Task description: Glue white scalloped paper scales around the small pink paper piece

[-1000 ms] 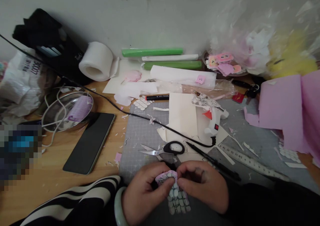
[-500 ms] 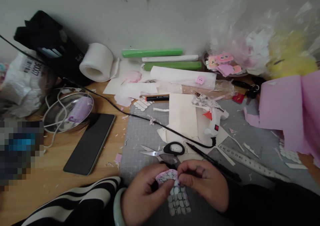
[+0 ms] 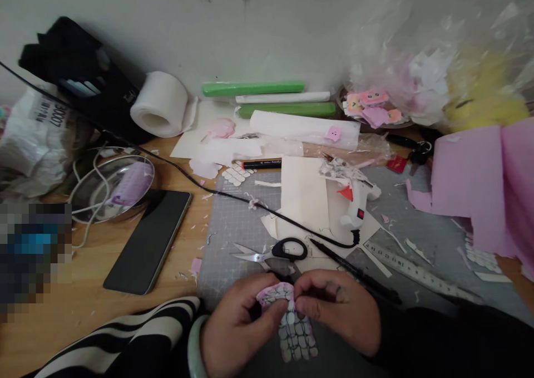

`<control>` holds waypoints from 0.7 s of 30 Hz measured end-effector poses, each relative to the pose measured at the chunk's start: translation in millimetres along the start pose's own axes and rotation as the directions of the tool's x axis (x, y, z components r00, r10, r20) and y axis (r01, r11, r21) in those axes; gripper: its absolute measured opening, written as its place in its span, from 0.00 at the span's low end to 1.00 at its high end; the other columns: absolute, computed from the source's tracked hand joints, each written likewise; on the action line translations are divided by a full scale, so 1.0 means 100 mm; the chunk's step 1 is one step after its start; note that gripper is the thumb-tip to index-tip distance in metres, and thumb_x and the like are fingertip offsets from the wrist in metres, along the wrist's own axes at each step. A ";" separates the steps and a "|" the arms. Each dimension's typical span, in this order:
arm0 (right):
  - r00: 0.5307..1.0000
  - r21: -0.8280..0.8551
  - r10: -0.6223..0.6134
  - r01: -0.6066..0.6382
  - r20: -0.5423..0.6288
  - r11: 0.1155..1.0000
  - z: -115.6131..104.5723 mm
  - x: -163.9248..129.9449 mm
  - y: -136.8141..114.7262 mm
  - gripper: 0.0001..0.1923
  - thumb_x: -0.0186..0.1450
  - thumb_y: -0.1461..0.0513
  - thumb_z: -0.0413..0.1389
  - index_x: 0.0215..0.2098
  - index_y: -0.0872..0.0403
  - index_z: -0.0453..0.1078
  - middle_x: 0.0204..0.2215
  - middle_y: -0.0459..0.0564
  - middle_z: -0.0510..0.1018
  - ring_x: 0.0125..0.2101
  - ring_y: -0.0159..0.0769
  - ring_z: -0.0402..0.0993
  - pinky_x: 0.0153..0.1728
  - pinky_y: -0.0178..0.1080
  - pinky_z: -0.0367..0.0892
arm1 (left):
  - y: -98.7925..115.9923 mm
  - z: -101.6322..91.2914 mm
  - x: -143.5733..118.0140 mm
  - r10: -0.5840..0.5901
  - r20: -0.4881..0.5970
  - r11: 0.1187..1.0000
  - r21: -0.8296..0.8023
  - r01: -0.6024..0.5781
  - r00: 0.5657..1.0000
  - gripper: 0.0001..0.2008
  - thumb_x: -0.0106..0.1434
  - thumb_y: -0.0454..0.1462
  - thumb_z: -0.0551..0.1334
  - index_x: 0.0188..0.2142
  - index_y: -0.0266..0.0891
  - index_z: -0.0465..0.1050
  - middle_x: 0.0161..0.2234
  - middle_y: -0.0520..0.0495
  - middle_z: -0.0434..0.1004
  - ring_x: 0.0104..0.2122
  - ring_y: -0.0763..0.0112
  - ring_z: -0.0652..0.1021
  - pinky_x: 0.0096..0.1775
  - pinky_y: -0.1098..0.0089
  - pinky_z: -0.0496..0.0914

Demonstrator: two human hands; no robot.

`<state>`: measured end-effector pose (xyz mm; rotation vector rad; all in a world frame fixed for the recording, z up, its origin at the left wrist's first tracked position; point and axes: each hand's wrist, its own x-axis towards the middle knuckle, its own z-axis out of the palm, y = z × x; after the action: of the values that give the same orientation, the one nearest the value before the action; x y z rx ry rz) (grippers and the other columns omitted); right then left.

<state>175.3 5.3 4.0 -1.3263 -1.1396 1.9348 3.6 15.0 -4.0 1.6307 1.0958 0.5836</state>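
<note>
Two bare hands meet at the near edge of a grey cutting mat (image 3: 233, 227), both pinching one small pink paper piece covered in white scale shapes (image 3: 292, 325). The left hand (image 3: 237, 330), wearing a pale bangle under a black-and-white striped sleeve, grips the piece's curled top edge from the left with thumb and fingertips. The right hand (image 3: 337, 314), in a dark sleeve, grips the same top edge from the right, its fingers closed on it. The piece hangs between them, its long axis running from the fingertips down toward the person, so the lower scaled part lies free below both hands. Neither hand is clearly nearer; the piece sits centred in the gap between the thumbs. Just beyond the hands lie black-handled scissors (image 3: 277, 251), blades pointing left, and a black pen (image 3: 354, 272) angled to the right. Farther back rests a white glue gun (image 3: 354, 200) with its black cord (image 3: 233, 194) trailing across the mat. A metal ruler (image 3: 421, 272) lies to the right, and a dark phone (image 3: 148, 241) lies on the wooden table (image 3: 83, 305) to the left. Pink paper sheets (image 3: 479, 194) sit at the far right.
</note>
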 end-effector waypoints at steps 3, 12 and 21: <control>1.000 -0.016 -0.005 0.005 0.012 1.000 -0.01 0.00 0.00 0.08 0.54 0.59 0.55 0.26 0.58 0.68 0.19 0.42 0.66 0.21 0.25 0.60 0.23 0.30 0.56 | 0.00 0.01 -0.01 0.005 -0.022 1.000 0.026 -0.004 1.000 0.09 0.57 0.37 0.55 0.22 0.38 0.64 0.19 0.55 0.62 0.21 0.75 0.64 0.24 0.76 0.59; 0.998 -0.143 0.000 -0.009 -0.060 0.990 0.05 0.00 0.06 0.08 0.54 0.60 0.53 0.25 0.58 0.68 0.17 0.42 0.63 0.19 0.25 0.56 0.19 0.30 0.52 | 0.13 -0.04 0.04 -0.014 0.069 0.994 0.111 0.007 0.998 0.09 0.56 0.35 0.54 0.20 0.37 0.62 0.18 0.54 0.61 0.20 0.75 0.64 0.24 0.76 0.59; 0.998 -0.039 0.025 -0.028 -0.062 0.999 0.02 0.00 0.00 0.06 0.52 0.61 0.55 0.24 0.57 0.69 0.16 0.42 0.66 0.18 0.25 0.59 0.20 0.29 0.55 | 0.14 -0.05 0.05 -0.032 0.070 0.994 0.103 0.025 0.997 0.09 0.56 0.36 0.54 0.21 0.37 0.63 0.18 0.53 0.62 0.21 0.75 0.65 0.24 0.76 0.60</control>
<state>173.4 4.5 4.3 -1.4190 -1.1420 1.8854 6.8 21.2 9.7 1.7081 1.1102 0.4536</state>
